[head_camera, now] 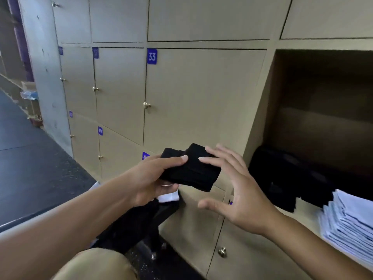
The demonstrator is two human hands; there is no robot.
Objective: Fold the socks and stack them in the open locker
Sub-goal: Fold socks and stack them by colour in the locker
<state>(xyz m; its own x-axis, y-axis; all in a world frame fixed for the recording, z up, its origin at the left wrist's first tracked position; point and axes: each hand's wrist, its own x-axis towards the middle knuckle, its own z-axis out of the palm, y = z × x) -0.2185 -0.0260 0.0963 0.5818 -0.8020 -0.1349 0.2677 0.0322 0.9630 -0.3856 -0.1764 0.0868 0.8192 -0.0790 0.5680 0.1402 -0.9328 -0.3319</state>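
Between both hands, folded black sock (189,170)

Closed locker 33 (201,93), folded white cloths (351,223) right

Folded black socks (189,170) held flat in midair, left of the open locker (323,110) holding dark socks (286,174)

The left hand (153,176) covers the near left part of the folded black sock (191,168). At 3 o'clock the open locker (272,110) is cut off by the edge, and the dark pile (286,174) inside is too blurry to tell apart. At 4 o'clock the white folded stack (351,221) runs out of the picture. The small blue number tags (100,130) at 9 o'clock are hard to read.
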